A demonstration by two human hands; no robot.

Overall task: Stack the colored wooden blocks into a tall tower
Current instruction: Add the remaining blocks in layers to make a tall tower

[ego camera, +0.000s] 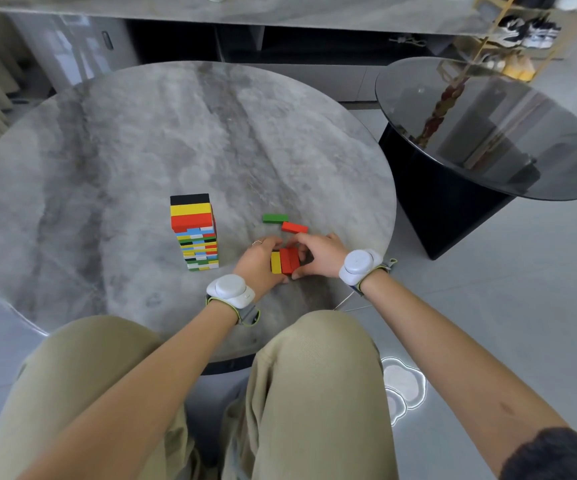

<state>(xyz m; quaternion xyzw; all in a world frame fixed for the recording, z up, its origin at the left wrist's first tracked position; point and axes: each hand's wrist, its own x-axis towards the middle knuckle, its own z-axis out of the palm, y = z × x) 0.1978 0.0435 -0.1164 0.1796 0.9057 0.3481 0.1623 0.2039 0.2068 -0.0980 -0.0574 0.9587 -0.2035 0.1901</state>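
A tall tower of colored wooden blocks (pixel 195 232) stands on the round grey marble table (pixel 141 150), topped by a black, a yellow and a red block side by side. Right of the tower, my left hand (pixel 257 263) and my right hand (pixel 318 254) press from both sides on a row of three blocks (pixel 285 261), one yellow and two red, held together just above the table. A loose green block (pixel 275 218) and a loose red block (pixel 294 227) lie flat just beyond my hands.
A dark round glass side table (pixel 487 133) stands to the right, close to the marble table's edge. My knees in beige trousers (pixel 314 375) sit at the near rim. A long grey counter (pixel 280 15) runs along the back.
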